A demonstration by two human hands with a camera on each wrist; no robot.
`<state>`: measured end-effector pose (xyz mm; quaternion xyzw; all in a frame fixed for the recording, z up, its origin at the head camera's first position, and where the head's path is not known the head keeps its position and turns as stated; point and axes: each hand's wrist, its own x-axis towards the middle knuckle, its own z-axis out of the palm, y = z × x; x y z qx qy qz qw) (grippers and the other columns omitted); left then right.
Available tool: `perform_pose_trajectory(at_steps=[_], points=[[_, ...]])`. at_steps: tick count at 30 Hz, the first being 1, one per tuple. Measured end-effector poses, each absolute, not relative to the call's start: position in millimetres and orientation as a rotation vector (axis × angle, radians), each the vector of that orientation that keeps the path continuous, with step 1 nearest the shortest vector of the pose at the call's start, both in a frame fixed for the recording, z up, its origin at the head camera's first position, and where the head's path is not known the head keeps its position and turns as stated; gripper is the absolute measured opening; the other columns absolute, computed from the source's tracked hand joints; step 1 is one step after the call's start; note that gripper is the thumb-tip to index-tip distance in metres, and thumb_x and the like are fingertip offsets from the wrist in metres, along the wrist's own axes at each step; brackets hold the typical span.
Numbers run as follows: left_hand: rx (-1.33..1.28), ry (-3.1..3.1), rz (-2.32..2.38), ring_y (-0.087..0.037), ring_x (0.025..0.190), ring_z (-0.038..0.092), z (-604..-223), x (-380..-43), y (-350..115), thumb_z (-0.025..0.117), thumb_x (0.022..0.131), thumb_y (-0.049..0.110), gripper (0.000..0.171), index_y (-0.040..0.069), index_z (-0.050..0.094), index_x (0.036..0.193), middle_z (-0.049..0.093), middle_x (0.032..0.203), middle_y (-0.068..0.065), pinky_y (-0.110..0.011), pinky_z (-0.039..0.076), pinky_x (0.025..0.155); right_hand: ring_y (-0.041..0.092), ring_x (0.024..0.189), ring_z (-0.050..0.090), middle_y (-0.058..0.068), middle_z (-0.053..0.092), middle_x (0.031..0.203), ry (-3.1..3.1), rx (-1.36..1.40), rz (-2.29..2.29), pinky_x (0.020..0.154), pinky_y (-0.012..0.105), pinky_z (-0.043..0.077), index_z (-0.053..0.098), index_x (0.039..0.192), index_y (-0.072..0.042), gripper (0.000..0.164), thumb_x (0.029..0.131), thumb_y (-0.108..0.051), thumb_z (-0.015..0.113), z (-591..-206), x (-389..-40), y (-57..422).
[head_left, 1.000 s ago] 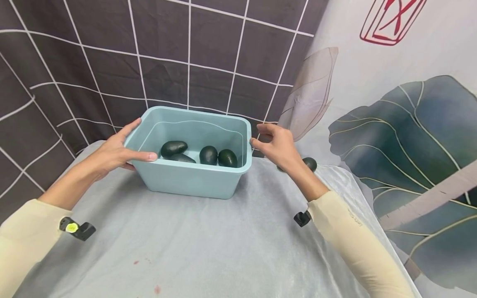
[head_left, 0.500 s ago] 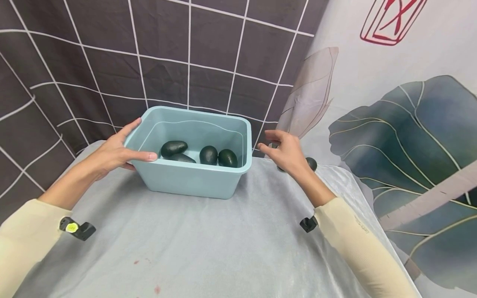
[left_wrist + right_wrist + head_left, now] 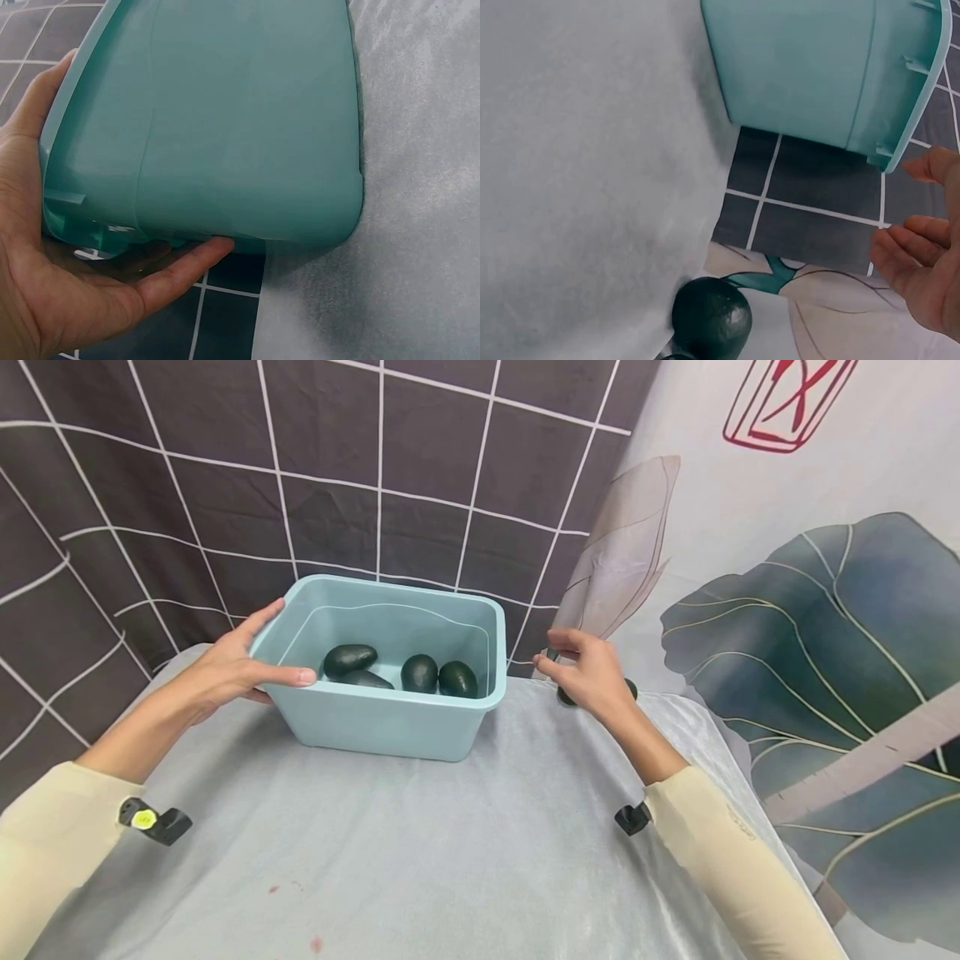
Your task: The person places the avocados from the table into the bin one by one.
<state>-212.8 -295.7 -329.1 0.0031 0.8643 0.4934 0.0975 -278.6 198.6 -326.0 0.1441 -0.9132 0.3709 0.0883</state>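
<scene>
A light blue plastic bin (image 3: 382, 725) stands toward the back of the cloth, with several dark green avocados (image 3: 350, 660) lying in it. At its left end my left hand (image 3: 221, 670) grips the rim, thumb over the front edge. In the left wrist view, other fingers reach along the outside of the end wall (image 3: 247, 135). My right hand (image 3: 592, 675) is to the right of the bin, apart from it, its fingers loosely bent and holding nothing. Just below and behind that hand are dark avocados (image 3: 566, 697), partly hidden; the right wrist view shows one avocado (image 3: 711, 319) at the cloth's edge.
A pale grey cloth (image 3: 405, 852) covers the table. Behind the bin hangs a dark curtain (image 3: 435, 452) with a white grid. A white drape (image 3: 847, 635) with large leaf prints hangs on the right, beside the table's right edge.
My right hand has moved away from the bin's right rim, to the right and slightly toward me, over the avocados there. My left hand and the bin have stayed put.
</scene>
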Motion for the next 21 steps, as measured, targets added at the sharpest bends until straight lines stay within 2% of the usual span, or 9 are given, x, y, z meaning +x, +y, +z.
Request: perform_pose_trajectory(at_steps=[12, 21], points=[[0.008, 2.570, 1.449, -0.047, 0.155, 0.040, -329.9, -212.1, -297.1, 0.088, 0.098, 0.036, 0.130, 0.041, -0.011, 0.181, 0.021, 0.182, -0.034, -0.039, 0.062, 0.090, 0.046, 0.133, 0.075, 0.024, 0.078, 0.141, -2.722, 0.380, 1.078, 0.115, 0.053, 0.060, 0.074, 0.145, -0.001, 0.052, 0.100, -0.026, 0.082, -332.8, -278.6, 216.7], [0.013, 2.559, 1.469, -0.047, 0.156, 0.039, -330.1, -212.0, -296.0, 0.088, 0.099, 0.035, 0.129, 0.043, -0.011, 0.181, 0.022, 0.182, -0.032, -0.044, 0.063, 0.094, 0.043, 0.129, 0.077, 0.026, 0.078, 0.139, -2.748, 0.314, 1.027, 0.111, 0.055, 0.061, 0.075, 0.143, -0.004, 0.050, 0.101, -0.028, 0.082, -338.9, -277.7, 230.0]])
